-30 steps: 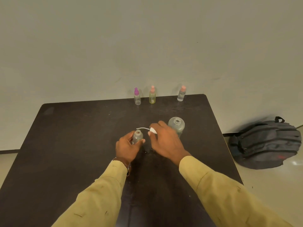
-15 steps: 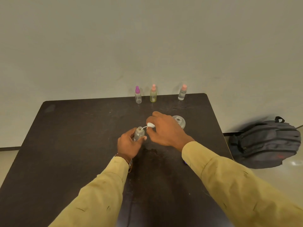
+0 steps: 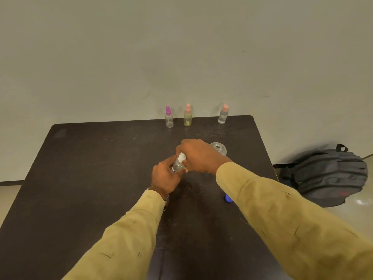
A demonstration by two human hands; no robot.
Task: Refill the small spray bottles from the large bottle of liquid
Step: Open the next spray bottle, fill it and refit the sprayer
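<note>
Dark table [image 3: 96, 178] against plain wall, grey backpack [image 3: 327, 176] on floor just right of table. Mid-table: left hand [image 3: 164, 176] wrapped round small spray bottle [image 3: 177, 165], right hand [image 3: 196, 155] pinching its white spray top [image 3: 182, 156]. Large bottle [image 3: 219, 148] uncapped, just behind right hand. 3 more small bottles [image 3: 187, 116] at table's far edge.

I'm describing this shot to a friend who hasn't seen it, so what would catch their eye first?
First, the two hands meeting mid-table: the left hand holds a small clear bottle while the right hand sets a white spray top on it. Next, three small spray bottles at the table's far edge, one purple-capped and two pink-capped. On the floor to the right lies a dark backpack.
</note>
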